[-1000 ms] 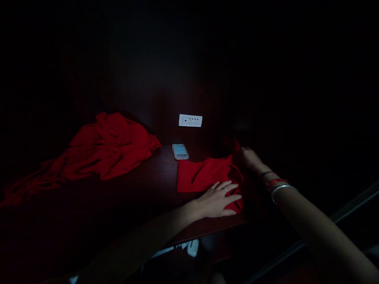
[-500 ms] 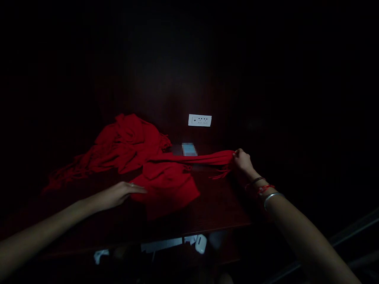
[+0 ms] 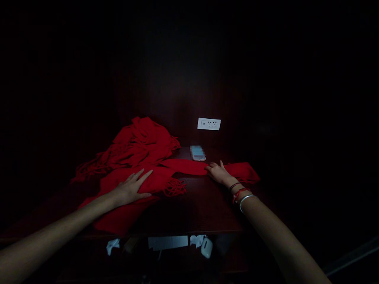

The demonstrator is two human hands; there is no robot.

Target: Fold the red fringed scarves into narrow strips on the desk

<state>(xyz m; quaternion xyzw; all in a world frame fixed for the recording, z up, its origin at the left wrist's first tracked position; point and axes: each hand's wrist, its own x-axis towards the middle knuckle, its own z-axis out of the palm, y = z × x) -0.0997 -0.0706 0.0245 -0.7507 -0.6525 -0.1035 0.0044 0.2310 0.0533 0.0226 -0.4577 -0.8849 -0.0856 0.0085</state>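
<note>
Red scarf (image 3: 154, 177) is stretched across the dark table (image 3: 201, 205), fringed end near the middle. Left hand (image 3: 132, 189) lies flat on its wide part, fingers spread apart. Right hand (image 3: 217, 172) presses palm-down on the narrow strip, fingers loosely apart, not gripping. Bunched red cloth (image 3: 139, 144) sits behind; a small blurred object (image 3: 197, 153) lies under the wall socket (image 3: 209, 124).

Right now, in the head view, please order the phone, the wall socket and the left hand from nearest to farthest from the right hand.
1. Phone, just behind the right hand, slightly to its left.
2. Wall socket, higher, on the dark wall behind.
3. Left hand, far to the left, flat on the red scarf.
</note>
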